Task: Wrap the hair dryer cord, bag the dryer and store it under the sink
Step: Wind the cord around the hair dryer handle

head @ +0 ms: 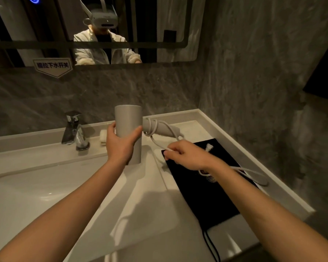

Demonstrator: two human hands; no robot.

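My left hand (119,143) grips the barrel of a grey hair dryer (128,120), held upright above the counter with its handle pointing right. A white cord (160,143) is looped a couple of times around the handle. My right hand (187,155) pinches the cord below the handle; the rest trails under my wrist in a loop to the right. The white plug (209,147) lies on a flat black drawstring bag (201,190) on the counter beneath my right hand.
A chrome faucet (74,129) stands at the back of the white sink basin (17,195) on the left. A small white soap bar (103,136) sits behind the dryer. Grey stone walls close in at the back and right; a mirror hangs above.
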